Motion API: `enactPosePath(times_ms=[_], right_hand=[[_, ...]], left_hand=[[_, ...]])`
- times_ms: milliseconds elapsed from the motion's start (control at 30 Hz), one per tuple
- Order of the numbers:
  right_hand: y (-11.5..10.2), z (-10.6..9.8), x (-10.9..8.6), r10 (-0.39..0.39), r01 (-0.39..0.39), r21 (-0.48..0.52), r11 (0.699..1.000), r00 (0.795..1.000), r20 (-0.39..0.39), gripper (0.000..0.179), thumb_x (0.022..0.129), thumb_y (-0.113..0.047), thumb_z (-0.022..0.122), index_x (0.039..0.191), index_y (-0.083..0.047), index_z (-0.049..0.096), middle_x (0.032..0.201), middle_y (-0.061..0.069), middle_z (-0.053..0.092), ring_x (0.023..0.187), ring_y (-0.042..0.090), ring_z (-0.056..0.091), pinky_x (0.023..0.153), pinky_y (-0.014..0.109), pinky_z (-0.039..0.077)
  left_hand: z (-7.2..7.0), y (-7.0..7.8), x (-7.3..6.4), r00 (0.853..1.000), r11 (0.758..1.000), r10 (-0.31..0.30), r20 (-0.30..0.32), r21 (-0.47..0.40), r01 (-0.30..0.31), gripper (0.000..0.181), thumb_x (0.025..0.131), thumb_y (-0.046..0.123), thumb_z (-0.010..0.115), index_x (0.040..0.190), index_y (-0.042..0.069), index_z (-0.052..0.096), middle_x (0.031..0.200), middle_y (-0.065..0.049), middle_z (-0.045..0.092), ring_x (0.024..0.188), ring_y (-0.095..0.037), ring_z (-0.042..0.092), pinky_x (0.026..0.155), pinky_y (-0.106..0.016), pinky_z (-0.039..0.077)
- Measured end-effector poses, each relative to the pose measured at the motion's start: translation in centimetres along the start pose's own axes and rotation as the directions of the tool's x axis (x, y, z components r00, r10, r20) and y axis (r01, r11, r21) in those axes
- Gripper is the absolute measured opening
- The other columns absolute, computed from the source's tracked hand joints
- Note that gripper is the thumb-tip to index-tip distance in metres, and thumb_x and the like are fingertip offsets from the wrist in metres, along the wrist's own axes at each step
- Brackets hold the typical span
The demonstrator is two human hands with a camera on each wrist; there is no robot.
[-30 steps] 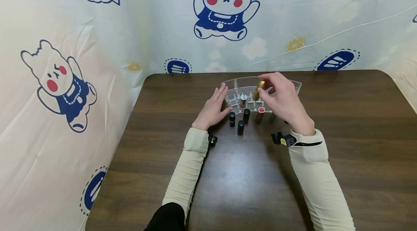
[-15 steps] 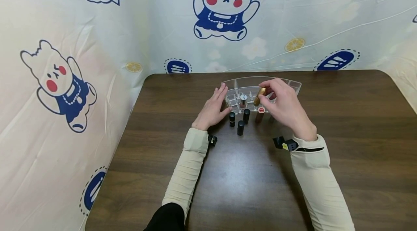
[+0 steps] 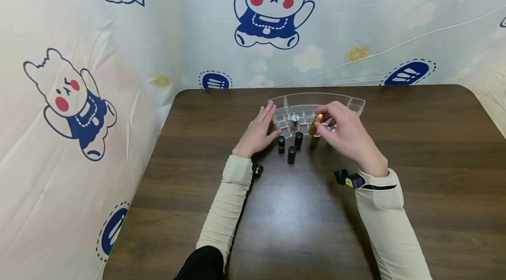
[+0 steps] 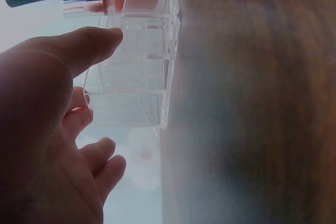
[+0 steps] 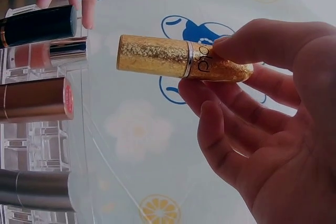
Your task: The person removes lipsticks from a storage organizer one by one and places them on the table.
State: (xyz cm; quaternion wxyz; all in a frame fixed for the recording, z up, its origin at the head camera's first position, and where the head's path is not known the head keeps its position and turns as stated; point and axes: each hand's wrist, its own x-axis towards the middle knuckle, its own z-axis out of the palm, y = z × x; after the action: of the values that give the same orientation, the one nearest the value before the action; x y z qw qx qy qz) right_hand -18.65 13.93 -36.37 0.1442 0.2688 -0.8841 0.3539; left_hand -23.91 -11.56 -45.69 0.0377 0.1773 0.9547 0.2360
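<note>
In the head view, my right hand [image 3: 349,135] pinches a gold glitter lipstick [image 5: 155,56] between thumb and fingers. The lipstick is held above the front of a clear acrylic organizer [image 3: 306,98], overlapping a brown lipstick [image 5: 37,100] in the head view. My left hand [image 3: 257,135] lies along the organizer's left end, its fingers extended and the thumb [image 4: 100,45] at the front corner. One tube with a silver cap [image 3: 294,120] stands in a front compartment. Several black lipsticks [image 3: 291,155] stand upright on the table before the organizer.
A grey tube [image 5: 39,190] stands near the brown lipstick in the right wrist view. The organizer sits near the back edge of the dark wooden table [image 3: 284,218]. Behind it hangs a pale printed curtain [image 3: 189,30].
My right hand has come down and a little toward me with the gold lipstick, from over the organizer's middle to its front row. The left hand stays in place.
</note>
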Motion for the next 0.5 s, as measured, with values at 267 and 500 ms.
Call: enactPosePath(times_ms=[267, 500], right_hand=[[0.22, 0.19, -0.5, -0.011, 0.011, 0.01, 1.0, 1.0, -0.005, 0.019, 0.086, 0.002, 0.064, 0.104, 0.001, 0.066, 0.094, 0.011, 0.064, 0.079, 0.022, 0.065, 0.067, 0.04, 0.053], [0.35, 0.27, -0.77, -0.004, 0.004, 0.0, 1.0, 1.0, 0.02, 0.02, 0.085, 0.001, 0.066, 0.105, 0.0, 0.065, 0.095, 0.011, 0.064, 0.078, 0.021, 0.064, 0.067, 0.039, 0.054]], left_hand=[[-0.02, 0.01, -0.02, 1.0, 1.0, 0.004, 0.001, 0.004, -0.004, 0.077, 0.097, 0.041, 0.054, 0.157, 0.016, 0.013, 0.164, 0.008, -0.005, 0.152, -0.021, 0.002, 0.115, -0.058, 0.024], [0.09, -0.11, 0.06, 1.0, 1.0, 0.01, -0.004, 0.008, -0.01, 0.077, 0.097, 0.041, 0.054, 0.157, 0.015, 0.013, 0.164, 0.007, -0.004, 0.152, -0.024, 0.005, 0.115, -0.058, 0.025]])
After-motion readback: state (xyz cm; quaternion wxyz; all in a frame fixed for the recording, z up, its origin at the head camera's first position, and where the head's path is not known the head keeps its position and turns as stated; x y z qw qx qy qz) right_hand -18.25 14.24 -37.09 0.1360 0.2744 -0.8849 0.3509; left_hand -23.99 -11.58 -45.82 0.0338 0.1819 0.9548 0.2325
